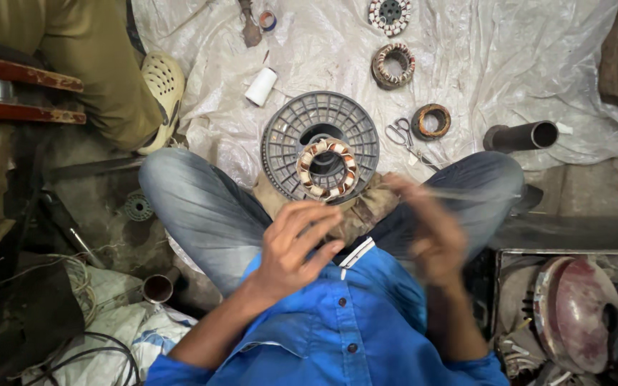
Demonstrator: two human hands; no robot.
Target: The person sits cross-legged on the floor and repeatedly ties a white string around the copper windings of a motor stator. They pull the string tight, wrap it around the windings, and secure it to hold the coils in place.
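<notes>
Wound stator ring [307, 179], copper coils with pale and orange insulation, lying flat on a brown cloth [370, 209] in the lap between crossed knees, just over the near edge of the plastic sheet [502, 64] spread on the floor. Directly behind it, and partly under it, a grey ribbed spool [284, 136].

Left hand [298, 239] just short of the ring's near rim, fingers curled with tips drawn together; grip narrow, though whether anything thin sits in it cannot be told. Right hand [427, 232] beside the ring, smeared by motion; grip unreadable. Faint pale line from it toward the right knee, possibly a wire.

Judged as mid-step hand work on the ring's windings. Next move calls for a steady ring and a light, even pull.

Further out on the sheet: scissors [400, 134] and a small copper coil [420, 123] toward the right, a dark pipe [520, 136] at the right edge, a white roll [260, 86] left of centre, two more stators [380, 68] near the far edge. Another person's pale shoe [162, 86] at the left edge.
</notes>
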